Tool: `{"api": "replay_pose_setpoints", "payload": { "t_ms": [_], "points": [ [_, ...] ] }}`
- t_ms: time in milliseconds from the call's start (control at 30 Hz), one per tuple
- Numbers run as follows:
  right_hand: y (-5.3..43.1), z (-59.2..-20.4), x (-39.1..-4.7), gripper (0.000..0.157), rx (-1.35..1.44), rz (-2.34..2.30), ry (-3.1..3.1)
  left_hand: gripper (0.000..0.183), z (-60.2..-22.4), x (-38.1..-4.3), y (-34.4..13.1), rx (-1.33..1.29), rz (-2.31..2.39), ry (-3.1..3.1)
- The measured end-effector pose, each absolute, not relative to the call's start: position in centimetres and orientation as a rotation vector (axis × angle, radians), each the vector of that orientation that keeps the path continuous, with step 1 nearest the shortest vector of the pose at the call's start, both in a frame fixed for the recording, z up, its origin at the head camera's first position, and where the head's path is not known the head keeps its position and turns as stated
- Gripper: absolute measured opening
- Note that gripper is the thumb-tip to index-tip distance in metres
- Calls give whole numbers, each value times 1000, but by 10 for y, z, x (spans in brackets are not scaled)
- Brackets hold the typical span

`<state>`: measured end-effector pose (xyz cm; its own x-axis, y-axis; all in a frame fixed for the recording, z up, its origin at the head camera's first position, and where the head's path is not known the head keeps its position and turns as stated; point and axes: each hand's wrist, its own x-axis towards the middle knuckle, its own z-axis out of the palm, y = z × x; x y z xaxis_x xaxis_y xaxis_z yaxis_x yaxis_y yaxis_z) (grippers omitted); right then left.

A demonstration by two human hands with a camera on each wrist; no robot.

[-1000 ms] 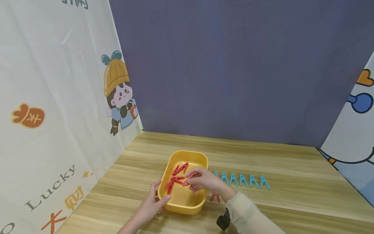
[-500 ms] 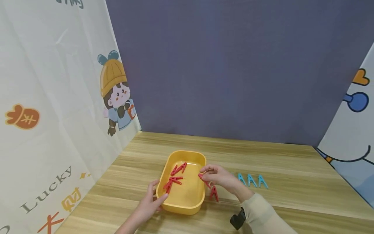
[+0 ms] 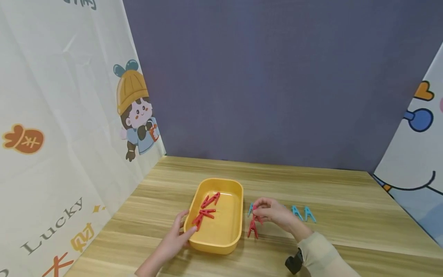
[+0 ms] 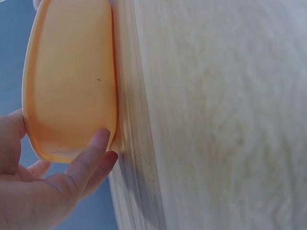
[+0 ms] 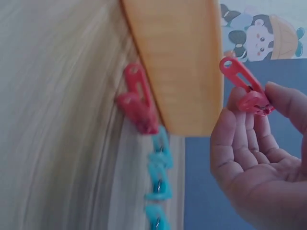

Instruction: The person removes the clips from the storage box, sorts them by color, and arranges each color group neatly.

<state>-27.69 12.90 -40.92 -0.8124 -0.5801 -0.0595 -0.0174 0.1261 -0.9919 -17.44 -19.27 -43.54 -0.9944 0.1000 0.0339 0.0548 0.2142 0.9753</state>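
Observation:
My left hand (image 3: 174, 236) grips the near left side of a yellow plastic box (image 3: 216, 248), thumb over the rim and fingers against the outer wall. Inside the box, several red clothespins (image 3: 207, 214) lie along the left. Between thumb and fingertips, my right hand (image 3: 275, 213) pinches another red clothespin (image 5: 249, 101), raised beside the box's right side. Just below it in the head view, one red clothespin (image 3: 253, 228) lies on the table. Behind the right hand runs a row of blue clothespins (image 3: 308, 214), partly hidden by that hand.
The wooden table (image 3: 346, 215) extends to the right of the row. A dark blue-grey panel (image 3: 263, 84) stands at the back. A white printed sheet (image 3: 79, 115) borders the left, and another printed sheet (image 3: 415, 161) borders the right.
My right hand has lifted a red clothespin out of the box and carried it right, over the rim, to above the table near the other red one. The left hand keeps its hold.

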Motion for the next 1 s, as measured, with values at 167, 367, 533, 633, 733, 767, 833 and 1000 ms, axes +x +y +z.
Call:
{"api": "replay_pose_setpoints", "payload": {
  "t_ms": [167, 367, 533, 633, 733, 767, 833, 1000],
  "points": [
    [140, -418, -279, 28, -557, -1715, 2006, 63, -435, -175, -194, 150, 1925, 2451],
    [149, -428, -281, 30, -520, -1679, 2060, 61, -435, -177, -196, 162, 1944, 2429],
    [153, -436, -280, 34, -486, -1614, 2188, 62, -436, -178, -196, 180, 1955, 2405],
    [153, -439, -279, 31, -468, -1591, 2232, 62, -436, -178, -197, 182, 1949, 2408],
    [153, -440, -277, 27, -462, -1572, 2256, 62, -435, -178, -196, 182, 1940, 2418],
    [152, -440, -276, 26, -459, -1568, 2262, 62, -435, -178, -196, 180, 1938, 2422],
    [151, -441, -274, 24, -461, -1547, 2288, 62, -435, -177, -196, 178, 1934, 2432],
    [149, -444, -274, 20, -467, -1479, 2373, 62, -436, -177, -195, 157, 1912, 2473]
  ]
}}
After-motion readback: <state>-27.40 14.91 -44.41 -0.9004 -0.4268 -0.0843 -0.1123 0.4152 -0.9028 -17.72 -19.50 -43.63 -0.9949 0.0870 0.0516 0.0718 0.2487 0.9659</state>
